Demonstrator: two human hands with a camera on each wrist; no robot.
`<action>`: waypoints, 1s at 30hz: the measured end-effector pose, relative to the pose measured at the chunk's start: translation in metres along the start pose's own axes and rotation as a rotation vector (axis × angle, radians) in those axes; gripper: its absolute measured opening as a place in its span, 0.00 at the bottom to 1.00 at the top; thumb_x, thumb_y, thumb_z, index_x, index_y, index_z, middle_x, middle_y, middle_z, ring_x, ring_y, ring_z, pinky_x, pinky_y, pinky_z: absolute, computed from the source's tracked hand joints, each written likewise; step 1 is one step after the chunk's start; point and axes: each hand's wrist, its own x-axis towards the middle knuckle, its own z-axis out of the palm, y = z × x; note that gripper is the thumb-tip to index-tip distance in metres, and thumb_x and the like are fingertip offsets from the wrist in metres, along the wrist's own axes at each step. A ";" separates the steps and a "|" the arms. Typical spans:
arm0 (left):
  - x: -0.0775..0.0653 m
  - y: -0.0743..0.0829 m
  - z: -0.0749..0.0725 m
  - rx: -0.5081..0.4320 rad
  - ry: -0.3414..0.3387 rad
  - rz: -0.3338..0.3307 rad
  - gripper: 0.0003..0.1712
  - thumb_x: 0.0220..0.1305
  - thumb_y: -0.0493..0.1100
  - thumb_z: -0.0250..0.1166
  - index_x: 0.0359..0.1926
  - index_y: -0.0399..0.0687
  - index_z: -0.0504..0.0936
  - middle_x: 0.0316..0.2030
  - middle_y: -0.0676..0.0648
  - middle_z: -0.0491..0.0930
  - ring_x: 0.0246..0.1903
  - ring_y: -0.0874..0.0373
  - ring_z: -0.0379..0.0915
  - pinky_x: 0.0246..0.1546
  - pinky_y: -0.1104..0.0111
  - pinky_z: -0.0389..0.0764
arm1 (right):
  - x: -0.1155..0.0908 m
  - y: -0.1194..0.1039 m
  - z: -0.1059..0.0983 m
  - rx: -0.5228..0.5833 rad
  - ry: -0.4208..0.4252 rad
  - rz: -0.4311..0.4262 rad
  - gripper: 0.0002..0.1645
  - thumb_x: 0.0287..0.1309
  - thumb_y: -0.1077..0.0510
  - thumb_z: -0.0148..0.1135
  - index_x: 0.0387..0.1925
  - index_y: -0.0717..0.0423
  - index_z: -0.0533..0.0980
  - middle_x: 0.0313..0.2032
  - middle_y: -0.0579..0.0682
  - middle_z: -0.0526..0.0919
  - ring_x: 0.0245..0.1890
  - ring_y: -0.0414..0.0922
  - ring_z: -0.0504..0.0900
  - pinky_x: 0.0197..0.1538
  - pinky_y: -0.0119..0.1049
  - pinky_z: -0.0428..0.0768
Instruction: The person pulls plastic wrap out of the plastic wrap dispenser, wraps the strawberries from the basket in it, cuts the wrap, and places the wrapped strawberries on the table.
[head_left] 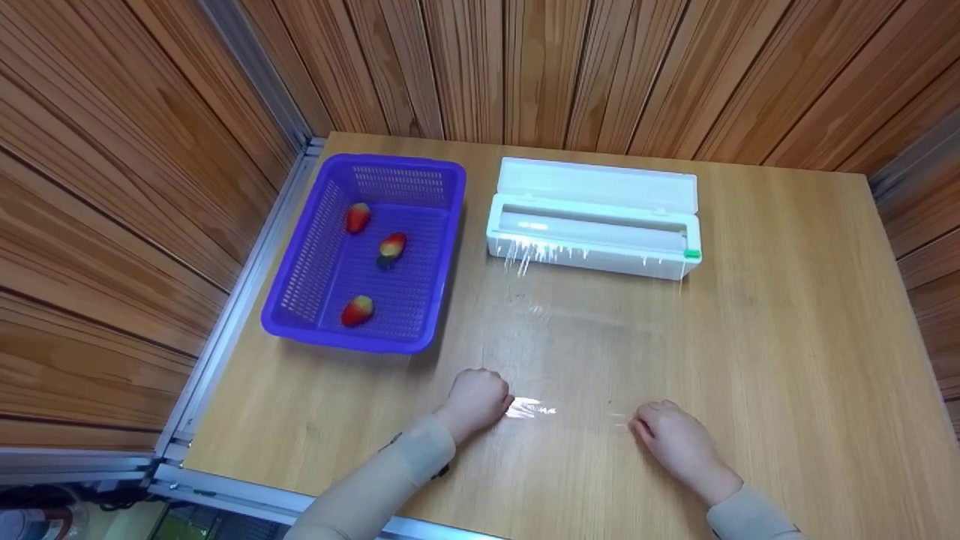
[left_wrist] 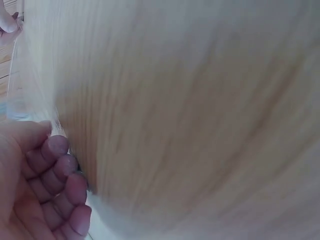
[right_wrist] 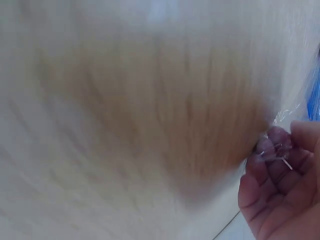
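Observation:
Clear cling film (head_left: 531,409) stretches between my two hands, showing as bright glints over the wooden table in the head view. My left hand (head_left: 477,401) pinches its left corner between thumb and curled fingers. On the other side my right hand (head_left: 676,441) pinches the right corner, with crumpled film across its fingers in the right wrist view. Faint sheen runs from the hands back toward the white cling film box (head_left: 592,262), whose lid stands open. Inside that box lies the film roll (head_left: 600,231), and film clings in streaks down its front.
A purple plastic basket (head_left: 442,300) stands at the back left of the table, holding three strawberries, one of them a strawberry (head_left: 358,310) near its front. A green slider (head_left: 691,254) sits at the box's right end. Wood-panelled walls (head_left: 562,75) enclose the back and left.

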 end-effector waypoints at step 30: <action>-0.007 0.010 0.012 0.027 0.051 0.147 0.09 0.64 0.48 0.45 0.36 0.56 0.72 0.35 0.54 0.69 0.33 0.59 0.65 0.31 0.68 0.68 | 0.009 -0.013 -0.037 0.124 -0.354 0.171 0.04 0.53 0.57 0.56 0.26 0.52 0.73 0.20 0.44 0.71 0.20 0.40 0.66 0.24 0.33 0.64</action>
